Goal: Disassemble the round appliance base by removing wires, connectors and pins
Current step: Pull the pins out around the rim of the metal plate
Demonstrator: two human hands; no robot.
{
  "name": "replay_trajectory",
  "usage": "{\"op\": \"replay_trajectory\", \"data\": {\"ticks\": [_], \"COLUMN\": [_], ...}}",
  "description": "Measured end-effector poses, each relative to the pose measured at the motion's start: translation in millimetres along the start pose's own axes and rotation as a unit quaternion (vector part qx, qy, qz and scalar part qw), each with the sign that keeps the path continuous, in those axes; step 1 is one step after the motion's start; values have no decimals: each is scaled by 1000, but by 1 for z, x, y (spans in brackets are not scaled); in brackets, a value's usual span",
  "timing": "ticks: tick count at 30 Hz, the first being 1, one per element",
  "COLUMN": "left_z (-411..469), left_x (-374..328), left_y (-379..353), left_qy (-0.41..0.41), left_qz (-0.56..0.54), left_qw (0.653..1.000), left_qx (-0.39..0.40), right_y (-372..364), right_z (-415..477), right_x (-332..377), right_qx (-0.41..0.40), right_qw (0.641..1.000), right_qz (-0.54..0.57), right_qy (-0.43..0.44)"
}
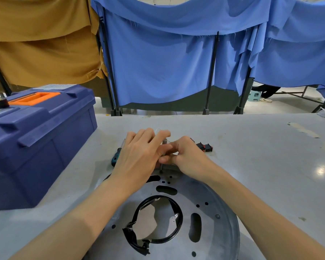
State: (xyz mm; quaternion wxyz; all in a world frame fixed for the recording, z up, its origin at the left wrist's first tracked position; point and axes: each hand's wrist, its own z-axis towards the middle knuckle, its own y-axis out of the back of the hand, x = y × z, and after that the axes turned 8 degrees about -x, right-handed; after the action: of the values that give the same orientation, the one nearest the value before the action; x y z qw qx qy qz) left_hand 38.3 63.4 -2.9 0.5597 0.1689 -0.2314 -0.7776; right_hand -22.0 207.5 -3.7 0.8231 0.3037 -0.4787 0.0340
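Working at the far rim of the round appliance base (210,199), which lies flat on the grey surface (261,156) close to the body. Left hand (139,156) spread fairly wide over the rim, fingers extended, thumb tucked toward a small upright pin or post (161,167); exactly what it grips cannot be told, being covered by the palm. Right hand (188,156) curled narrow, fingertips pinched on something small and pale just beside the left thumb, probably a connector or wire end, though too hidden to name. Black wire loop (158,222) lying in the central opening of the base, apparently not yet removed. Teal-handled screwdriver (116,156) resting on the surface, half under the left hand. Small black-and-red part (204,147) set apart beyond the right hand. Blue toolbox (36,137) well to the left.

Likely risks: tugging a wire rather than its connector body and tearing it; slipping off the tiny pin and losing it across the surface; lifting or tilting the base if the pull goes upward without enough pressure holding it down; catching a fingertip on the thin metal edge.
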Motion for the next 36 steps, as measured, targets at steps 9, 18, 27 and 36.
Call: {"op": "replay_trajectory", "data": {"ticks": [9, 18, 27, 36], "left_z": [1, 2, 1, 0], "left_x": [1, 0, -2, -2], "left_y": [-1, -1, 1, -1], "left_qy": [23, 30, 30, 69], "left_qz": [-31, -28, -66, -115], "left_qw": [999, 999, 997, 991], "left_qx": [-9, -5, 7, -1], "right_y": [0, 0, -1, -1], "right_z": [-1, -1, 2, 0], "right_x": [1, 0, -1, -1], "right_qx": [-20, -16, 3, -15], "right_qw": [1000, 999, 1000, 1000], "right_qz": [-12, -14, -8, -11], "right_qy": [21, 23, -6, 21]}}
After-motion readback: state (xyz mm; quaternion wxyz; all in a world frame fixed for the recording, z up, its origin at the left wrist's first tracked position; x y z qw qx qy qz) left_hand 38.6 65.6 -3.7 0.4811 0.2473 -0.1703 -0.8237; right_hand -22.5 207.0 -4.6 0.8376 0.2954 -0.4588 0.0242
